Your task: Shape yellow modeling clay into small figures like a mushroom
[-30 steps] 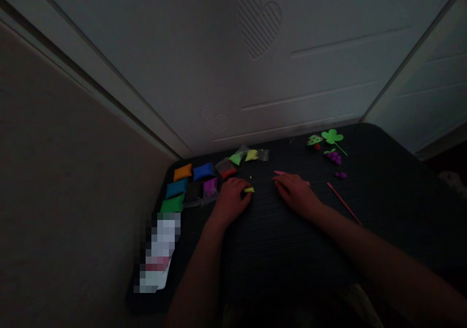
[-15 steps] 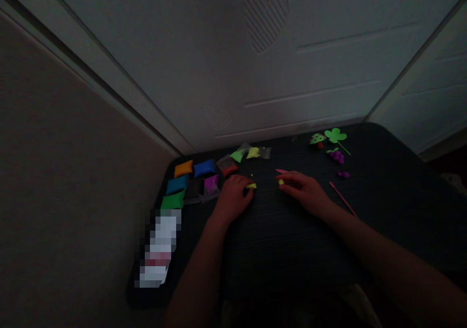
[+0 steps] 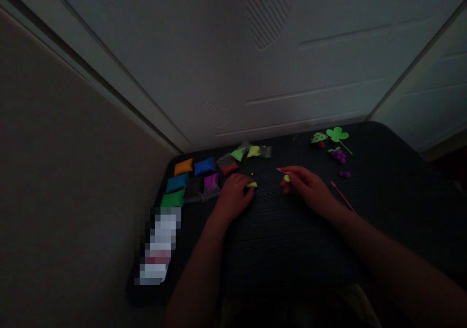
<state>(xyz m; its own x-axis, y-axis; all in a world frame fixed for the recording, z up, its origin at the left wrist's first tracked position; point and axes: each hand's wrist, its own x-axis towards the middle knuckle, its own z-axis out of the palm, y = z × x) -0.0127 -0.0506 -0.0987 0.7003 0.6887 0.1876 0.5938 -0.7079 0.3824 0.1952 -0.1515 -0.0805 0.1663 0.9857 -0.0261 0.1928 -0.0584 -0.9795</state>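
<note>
My left hand rests on the dark table, its fingers closed around a yellow piece of modelling clay whose end sticks out by the thumb. A tiny yellow crumb lies just beyond that hand. To the right, my right hand pinches a small yellow lump of clay between thumb and fingers. Right behind these fingertips a pink modelling tool is partly hidden; whether the hand touches it I cannot tell.
Packets of coloured clay, such as the orange packet and the green packet, lie left. At the back sits an opened yellow packet. A clay mushroom, green clover, purple grapes and pink stick are right.
My right hand has turned, with its fingers curled differently, and the yellow lump in it has shifted slightly right and up. My left hand has stayed nearly still.
</note>
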